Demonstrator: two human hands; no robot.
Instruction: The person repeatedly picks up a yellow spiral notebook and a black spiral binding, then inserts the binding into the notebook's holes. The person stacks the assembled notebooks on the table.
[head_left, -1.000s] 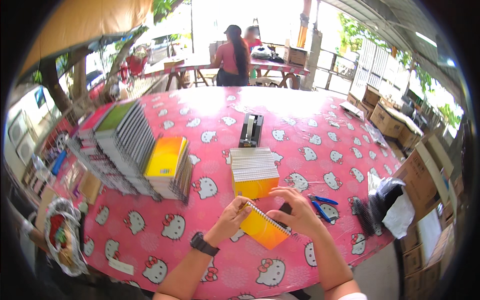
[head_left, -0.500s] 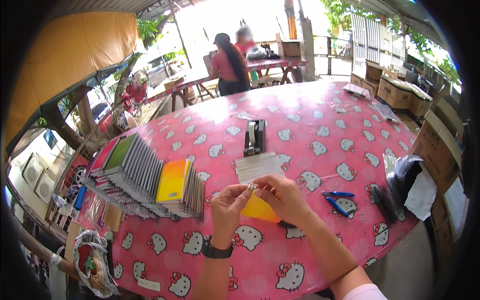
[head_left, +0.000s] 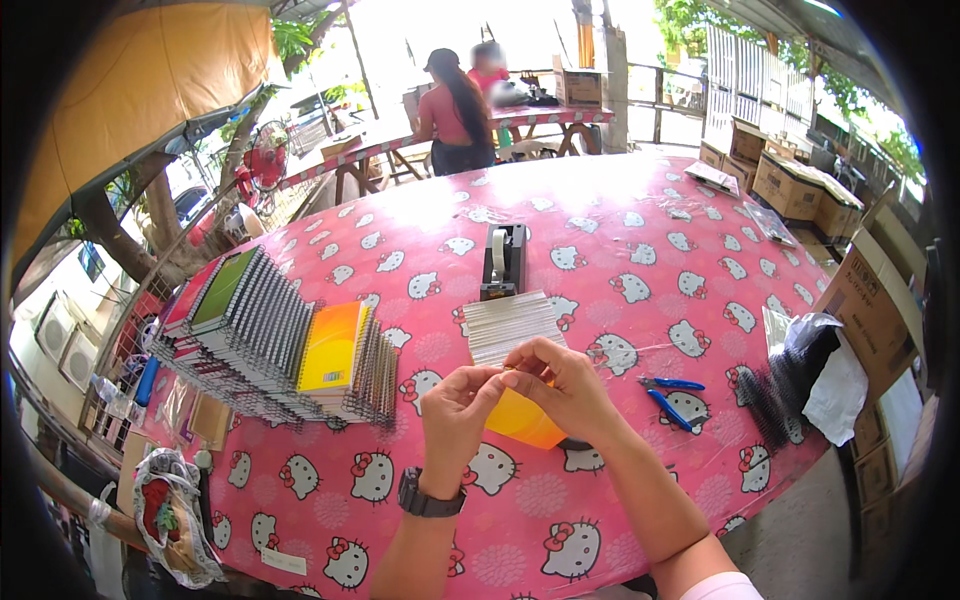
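Observation:
My left hand [head_left: 460, 405], with a dark watch on its wrist, and my right hand [head_left: 565, 390] meet fingertip to fingertip. Both are closed in a pinch at the upper edge of a yellow-orange notebook [head_left: 522, 420]. The fingers hide the exact part they grip. Just beyond them lies a greyish-white ridged stack [head_left: 512, 325], and behind that stands a black tape dispenser [head_left: 503, 262]. Blue-handled cutters [head_left: 672, 400] lie spread to the right of my right hand. A dark thing [head_left: 573, 443] shows partly beneath the right hand.
Stacked wire-bound notebooks [head_left: 255, 345] stand at left, a yellow one [head_left: 332, 350] on top. Black coils [head_left: 765, 405] and white wrapping [head_left: 832, 385] lie at the right edge of the pink table [head_left: 610, 500]. Cardboard boxes [head_left: 868, 305] stand beyond. Two people are at a far table.
The fingertips have drawn closer together, covering a small shiny bit seen between them before. The view has shifted slightly, while the table items keep their places.

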